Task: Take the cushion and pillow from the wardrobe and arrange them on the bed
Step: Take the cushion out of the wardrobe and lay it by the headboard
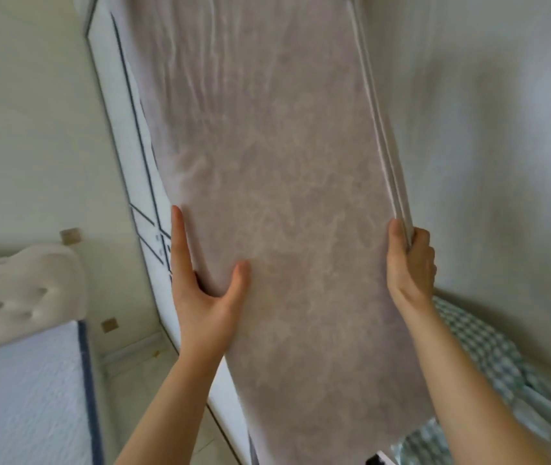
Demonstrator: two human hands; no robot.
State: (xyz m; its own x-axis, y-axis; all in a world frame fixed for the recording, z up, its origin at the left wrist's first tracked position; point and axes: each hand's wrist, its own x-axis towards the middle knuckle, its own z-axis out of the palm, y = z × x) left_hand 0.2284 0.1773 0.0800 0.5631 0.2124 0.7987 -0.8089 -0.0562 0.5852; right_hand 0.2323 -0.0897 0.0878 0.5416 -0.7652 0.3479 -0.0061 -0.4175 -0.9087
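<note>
Both hands are on the wardrobe door, probably to swing or slide it and reach the shelves. The left hand lies flat and spread on its face; the right hand is clenched around its right edge. One checked cushion or pillow shows at right; a second is not visible. One bed lies near left.

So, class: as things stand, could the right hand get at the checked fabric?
Probably yes, once it lets go. The right hand is clamped on the door edge, and the checked fabric lies exposed just below it inside the opening, with nothing between them.
</note>
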